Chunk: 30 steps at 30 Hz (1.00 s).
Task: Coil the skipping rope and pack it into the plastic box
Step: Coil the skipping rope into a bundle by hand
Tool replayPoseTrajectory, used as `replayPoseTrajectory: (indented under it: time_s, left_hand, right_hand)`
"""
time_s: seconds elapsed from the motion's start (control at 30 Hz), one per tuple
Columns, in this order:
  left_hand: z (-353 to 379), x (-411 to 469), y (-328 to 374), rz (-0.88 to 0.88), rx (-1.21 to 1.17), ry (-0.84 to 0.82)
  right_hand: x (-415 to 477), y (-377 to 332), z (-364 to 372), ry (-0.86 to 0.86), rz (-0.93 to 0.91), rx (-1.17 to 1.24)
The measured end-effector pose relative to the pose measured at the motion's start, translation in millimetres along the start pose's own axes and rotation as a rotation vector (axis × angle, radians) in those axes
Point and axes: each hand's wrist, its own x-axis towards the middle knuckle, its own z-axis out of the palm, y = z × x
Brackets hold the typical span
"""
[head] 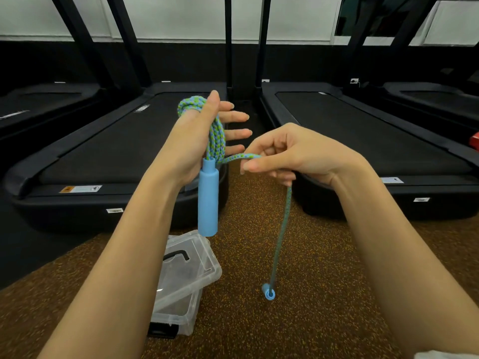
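Observation:
The blue-and-green braided skipping rope [216, 141] is looped several times around my left hand [199, 137], whose fingers are spread and pointing right. One blue handle [208, 200] hangs down from that hand's palm. My right hand [290, 154] pinches the free stretch of rope just right of the coil. From there the rope drops to the second blue handle [268, 292], which dangles just above the floor. The clear plastic box [178, 304] sits on the floor below my left forearm, with its lid [189, 265] lying tilted across the top.
Two black treadmills [103, 151] [375, 141] stand ahead, left and right, with a gap of speckled brown rubber floor [311, 320] between them. Black uprights rise at the back. A red object [474, 141] shows at the right edge.

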Motion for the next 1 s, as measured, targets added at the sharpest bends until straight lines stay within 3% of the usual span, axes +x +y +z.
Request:
replayPoseTrajectory:
  time_s: [0.57,1.0]
  left_hand:
    - [14.7,-12.6,1.0,-0.168,0.058,-0.265]
    - [17.8,-17.0,2.2,-0.35,-0.023,-0.578]
  right_hand:
    - [-5.1,-6.6,-7.0,0.112,-0.111,0.258]
    - [-2.7,1.7,-17.7,0.371,-0.185,0.176]
